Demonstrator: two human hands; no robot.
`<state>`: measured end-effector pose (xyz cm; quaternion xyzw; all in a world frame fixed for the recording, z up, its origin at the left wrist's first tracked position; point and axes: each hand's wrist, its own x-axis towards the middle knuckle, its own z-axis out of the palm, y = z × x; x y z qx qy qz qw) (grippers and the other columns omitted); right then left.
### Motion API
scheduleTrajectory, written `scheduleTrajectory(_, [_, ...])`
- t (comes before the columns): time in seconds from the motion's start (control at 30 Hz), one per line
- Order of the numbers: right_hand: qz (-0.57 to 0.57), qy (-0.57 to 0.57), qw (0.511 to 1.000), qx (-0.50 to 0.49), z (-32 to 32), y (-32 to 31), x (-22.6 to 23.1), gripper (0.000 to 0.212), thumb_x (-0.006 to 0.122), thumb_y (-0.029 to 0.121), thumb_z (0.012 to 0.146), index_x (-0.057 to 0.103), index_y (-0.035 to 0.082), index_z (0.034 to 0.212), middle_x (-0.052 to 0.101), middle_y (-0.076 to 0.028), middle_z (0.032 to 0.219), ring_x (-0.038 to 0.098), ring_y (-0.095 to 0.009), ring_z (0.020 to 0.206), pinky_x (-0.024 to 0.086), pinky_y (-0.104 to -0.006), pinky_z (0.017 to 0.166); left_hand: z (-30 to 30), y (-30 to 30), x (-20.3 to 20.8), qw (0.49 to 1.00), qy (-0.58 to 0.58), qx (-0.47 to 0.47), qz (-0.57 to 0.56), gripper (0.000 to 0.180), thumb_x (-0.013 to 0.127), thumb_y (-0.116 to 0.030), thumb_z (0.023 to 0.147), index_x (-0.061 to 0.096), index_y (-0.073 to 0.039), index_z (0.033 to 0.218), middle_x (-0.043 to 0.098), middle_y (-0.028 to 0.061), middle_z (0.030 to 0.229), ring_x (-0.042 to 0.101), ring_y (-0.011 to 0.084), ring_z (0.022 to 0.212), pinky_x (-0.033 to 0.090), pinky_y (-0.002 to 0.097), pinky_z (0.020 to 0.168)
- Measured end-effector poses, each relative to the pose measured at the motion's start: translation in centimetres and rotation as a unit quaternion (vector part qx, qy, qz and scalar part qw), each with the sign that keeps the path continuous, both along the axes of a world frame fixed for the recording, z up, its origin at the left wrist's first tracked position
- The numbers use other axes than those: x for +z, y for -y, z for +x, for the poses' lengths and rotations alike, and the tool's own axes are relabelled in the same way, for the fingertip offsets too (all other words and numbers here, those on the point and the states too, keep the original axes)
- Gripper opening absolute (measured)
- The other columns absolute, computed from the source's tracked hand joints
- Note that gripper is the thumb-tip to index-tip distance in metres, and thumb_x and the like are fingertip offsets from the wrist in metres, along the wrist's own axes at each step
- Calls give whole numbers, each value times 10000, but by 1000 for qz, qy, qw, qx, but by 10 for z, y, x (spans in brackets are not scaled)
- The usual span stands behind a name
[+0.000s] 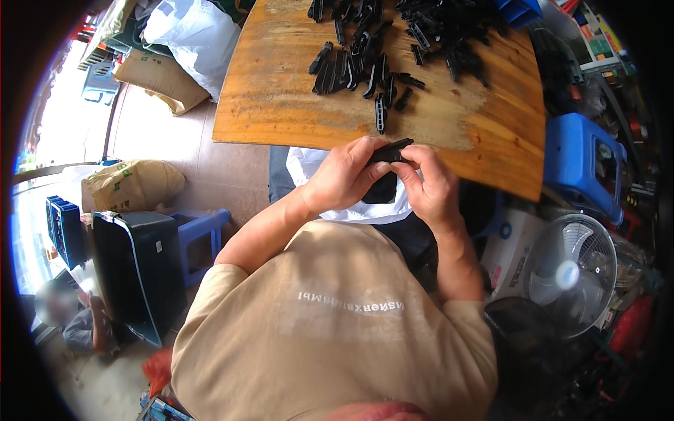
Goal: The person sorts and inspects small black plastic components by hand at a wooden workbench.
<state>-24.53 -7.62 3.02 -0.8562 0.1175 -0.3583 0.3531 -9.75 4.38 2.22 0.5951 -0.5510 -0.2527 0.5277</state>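
My left hand point(338, 177) and my right hand point(432, 186) meet just off the near edge of the wooden table point(263, 98). Between them they grip a small, dark, elongated plastic part point(391, 151), its ends pinched by thumbs and fingers. Fingers cover much of it, so its exact kind cannot be made out. Below the hands, a white plastic bag point(385, 212) lies open at my lap with something dark inside. A loose pile of similar black plastic parts point(357, 67) spreads over the table. One slotted part point(380, 114) lies closest to my hands.
A second heap of black parts point(453, 38) sits farther right, near a blue bin point(518, 10). Right of the table are a blue stool point(577, 158) and a fan point(567, 275). Leftward stand a dark case point(140, 266), another blue stool point(203, 242) and a sack point(133, 184). Another person point(88, 326) is lower left.
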Motion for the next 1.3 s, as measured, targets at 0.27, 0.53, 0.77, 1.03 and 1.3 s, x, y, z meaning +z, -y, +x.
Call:
scheduleTrajectory(0.27, [123,-142,977,100,-2,6,16,363,747,216,858,542,21,1085,637,-133,825,650,-269,713,505,-360,621,12,-13,-6,996,72,-31,-50,252,677,-148,894,580,-9,1082,641,180,904,636,381,801,517,413,683])
scheduleTrajectory(0.53, [161,-129,969,138,1,3,2,290,732,210,881,578,16,1029,646,-112,785,630,-218,686,496,-329,632,9,-25,-18,1000,11,-13,-26,296,691,-179,891,579,-13,1110,655,177,925,653,362,798,523,391,677])
scheduleTrajectory(0.77, [158,-136,973,105,9,1,0,297,743,228,879,593,9,1012,652,-123,833,627,-202,699,492,-317,629,9,-21,-25,989,-146,8,-18,421,580,-175,988,445,23,1334,623,153,1221,589,216,1126,449,341,984])
scheduleTrajectory(1.03, [-88,-153,976,-130,50,19,-34,238,723,239,822,591,50,881,618,-106,785,634,-331,649,501,-438,556,42,-3,-32,867,-485,86,75,319,564,-254,976,569,29,1123,624,103,763,625,189,686,509,282,702])
scheduleTrajectory(1.3, [-90,-107,988,67,34,22,-7,44,631,65,858,630,49,900,597,-100,801,637,-301,703,518,-387,628,55,8,-9,861,-445,59,238,383,562,-327,972,615,30,1100,602,91,675,539,151,483,432,267,470])
